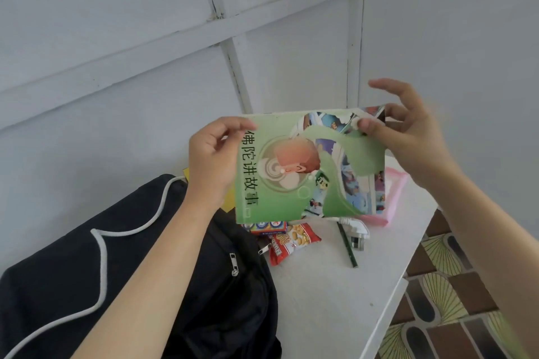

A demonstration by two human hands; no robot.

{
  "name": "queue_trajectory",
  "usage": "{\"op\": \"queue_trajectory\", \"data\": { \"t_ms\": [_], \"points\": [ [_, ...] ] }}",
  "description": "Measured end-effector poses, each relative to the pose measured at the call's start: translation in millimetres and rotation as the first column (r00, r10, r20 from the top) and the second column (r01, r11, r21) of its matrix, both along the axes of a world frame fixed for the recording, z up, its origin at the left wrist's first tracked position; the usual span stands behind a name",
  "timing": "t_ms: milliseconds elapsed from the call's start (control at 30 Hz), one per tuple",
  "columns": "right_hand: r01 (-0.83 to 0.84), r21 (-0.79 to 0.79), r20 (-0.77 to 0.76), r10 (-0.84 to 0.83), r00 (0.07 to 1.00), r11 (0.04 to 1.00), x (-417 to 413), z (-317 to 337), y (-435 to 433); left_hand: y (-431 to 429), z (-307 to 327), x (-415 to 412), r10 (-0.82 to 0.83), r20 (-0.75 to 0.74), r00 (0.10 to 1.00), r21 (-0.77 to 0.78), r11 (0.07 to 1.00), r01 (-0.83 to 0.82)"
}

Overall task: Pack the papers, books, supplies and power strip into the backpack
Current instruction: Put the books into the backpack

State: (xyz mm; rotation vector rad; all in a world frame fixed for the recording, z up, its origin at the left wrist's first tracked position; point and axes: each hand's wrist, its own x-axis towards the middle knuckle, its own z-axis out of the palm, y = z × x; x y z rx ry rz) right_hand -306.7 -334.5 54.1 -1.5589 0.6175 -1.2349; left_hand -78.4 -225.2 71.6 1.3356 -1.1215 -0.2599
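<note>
I hold a green picture book (309, 166) with a cartoon cover in the air above the white table (329, 294). My left hand (213, 157) pinches its left edge. My right hand (408, 131) grips its upper right corner with the thumb, the other fingers spread. The black backpack (140, 271) lies at the lower left with a white cord across it and its zipper pulls showing. Under the book lie a red snack packet (291, 242), a small blue box (268, 227), a green pencil (348, 251) and a white plug (357, 234).
A pink mesh pouch (393, 192) lies behind the book on the right. Something yellow (229, 198) peeks out by my left wrist. The table ends at the right, over a patterned floor (443, 300). A grey panelled wall (145, 38) stands close behind.
</note>
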Motion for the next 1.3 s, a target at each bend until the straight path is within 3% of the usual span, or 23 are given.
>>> {"op": "queue_trajectory", "data": {
  "t_ms": [167, 267, 433, 567, 667, 733, 867, 1000, 1167, 1300],
  "points": [
    [-0.308, 0.173, 0.018, 0.310, 0.951, 0.936, 3, -17, 13, 9, 6, 3, 0.079, -0.338, 0.938, 0.043, 0.997, -0.069],
    [-0.400, 0.268, 0.074, 0.396, 0.915, 0.876, 5, -31, 23, 24, 10, 4, 0.026, -0.380, 0.925, 0.090, 0.996, 0.009],
    [-0.432, 0.389, 0.228, 0.370, 0.901, 0.813, 2, -50, 38, 65, 7, 11, -0.223, -0.273, 0.936, 0.364, 0.876, 0.315],
    [-0.373, 0.449, 0.264, 0.279, 0.923, 0.812, -6, -67, 56, 110, -7, 19, -0.293, -0.120, 0.948, 0.699, 0.654, 0.290],
    [-0.329, 0.487, 0.304, 0.196, 0.932, 0.809, -12, -76, 73, 146, -21, 11, -0.465, -0.012, 0.885, 0.862, 0.443, 0.244],
    [-0.309, 0.503, 0.322, 0.157, 0.934, 0.807, -16, -81, 86, 168, -34, -4, -0.543, 0.073, 0.836, 0.898, 0.401, 0.182],
    [-0.278, 0.534, 0.346, 0.094, 0.934, 0.798, -25, -88, 117, 201, -51, -32, -0.583, 0.426, 0.692, 0.860, 0.499, -0.108],
    [-0.241, 0.571, 0.336, 0.045, 0.941, 0.785, -31, -95, 151, 218, -60, -22, -0.357, 0.623, 0.696, 0.694, 0.663, -0.281],
    [-0.221, 0.600, 0.342, 0.003, 0.940, 0.769, -40, -107, 189, 220, -54, 6, 0.012, 0.706, 0.708, 0.454, 0.760, -0.466],
    [-0.215, 0.596, 0.327, 0.011, 0.945, 0.774, -45, -112, 224, 218, -36, 33, 0.092, 0.764, 0.639, 0.382, 0.734, -0.562]
  ]
}}
